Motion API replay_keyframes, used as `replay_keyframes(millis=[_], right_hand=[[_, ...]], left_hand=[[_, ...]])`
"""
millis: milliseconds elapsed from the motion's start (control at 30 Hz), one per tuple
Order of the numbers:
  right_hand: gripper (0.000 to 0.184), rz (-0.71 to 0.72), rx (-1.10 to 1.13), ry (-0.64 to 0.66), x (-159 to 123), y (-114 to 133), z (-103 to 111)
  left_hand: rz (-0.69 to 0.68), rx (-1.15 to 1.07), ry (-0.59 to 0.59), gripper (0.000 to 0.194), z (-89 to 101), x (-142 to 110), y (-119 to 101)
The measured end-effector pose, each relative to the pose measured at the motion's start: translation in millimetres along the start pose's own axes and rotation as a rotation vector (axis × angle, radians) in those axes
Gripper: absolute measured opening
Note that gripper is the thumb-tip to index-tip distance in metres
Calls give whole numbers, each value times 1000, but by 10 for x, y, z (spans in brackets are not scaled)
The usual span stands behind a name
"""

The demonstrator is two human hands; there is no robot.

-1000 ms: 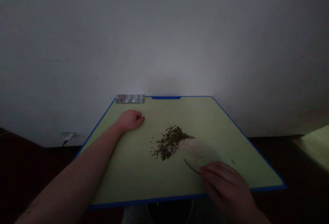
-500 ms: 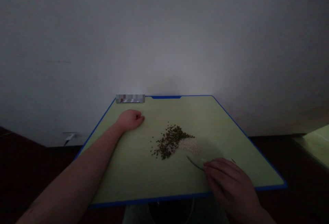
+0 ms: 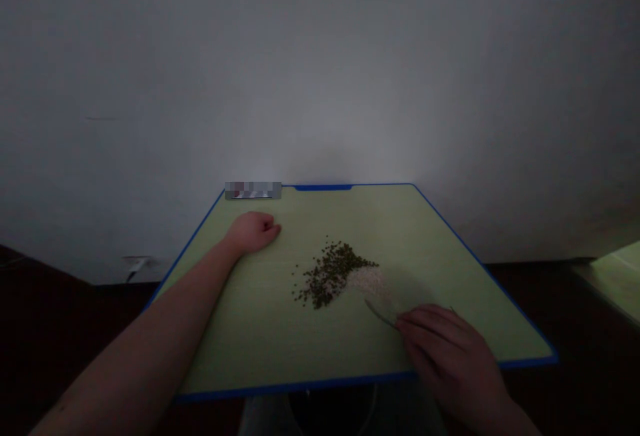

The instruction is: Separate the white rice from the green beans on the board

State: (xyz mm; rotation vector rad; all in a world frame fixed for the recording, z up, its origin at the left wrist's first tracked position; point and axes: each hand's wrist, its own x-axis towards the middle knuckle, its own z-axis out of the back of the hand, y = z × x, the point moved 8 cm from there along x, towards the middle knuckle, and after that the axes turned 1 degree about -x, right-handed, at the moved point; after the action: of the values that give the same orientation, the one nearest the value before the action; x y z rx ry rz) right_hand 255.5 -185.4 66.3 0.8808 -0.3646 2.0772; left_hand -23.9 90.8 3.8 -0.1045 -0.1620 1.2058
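My left hand (image 3: 253, 231) lies on the left part of the table in a loose fist, with nothing visible in it. A thin, slightly curved utensil (image 3: 381, 315) is pinched in the fingers of my right hand (image 3: 453, 349), near the front right; its exact kind is unclear. Its tip points left, just in front of a small heap of pale, rice-like grains (image 3: 369, 280). Touching that heap on its left is a scattered pile of dark green beans (image 3: 336, 264), a few of them lying loose around it. Some pale grains show among the beans.
The light green table (image 3: 240, 349) has a blue rim and stands against a grey wall (image 3: 320, 76). A blurred-out flat object (image 3: 253, 191) lies at its far left corner. Below the front edge a dark round container (image 3: 333, 409) shows between my legs.
My right hand and the utensil have shifted very slightly, the tip moving a little right and away from me. My left hand and both heaps look the same.
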Motion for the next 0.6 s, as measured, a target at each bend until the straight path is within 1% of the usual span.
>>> replay_keyframes(millis=[200, 467, 600], right_hand=[[17, 9, 5, -10, 27, -1, 39], [19, 14, 34, 36, -10, 127, -134], [24, 36, 48, 24, -3, 251, -186]], left_hand=[[-4, -17, -1, 39, -1, 6, -1], [0, -19, -11, 39, -9, 11, 26], [5, -16, -3, 39, -17, 23, 24]])
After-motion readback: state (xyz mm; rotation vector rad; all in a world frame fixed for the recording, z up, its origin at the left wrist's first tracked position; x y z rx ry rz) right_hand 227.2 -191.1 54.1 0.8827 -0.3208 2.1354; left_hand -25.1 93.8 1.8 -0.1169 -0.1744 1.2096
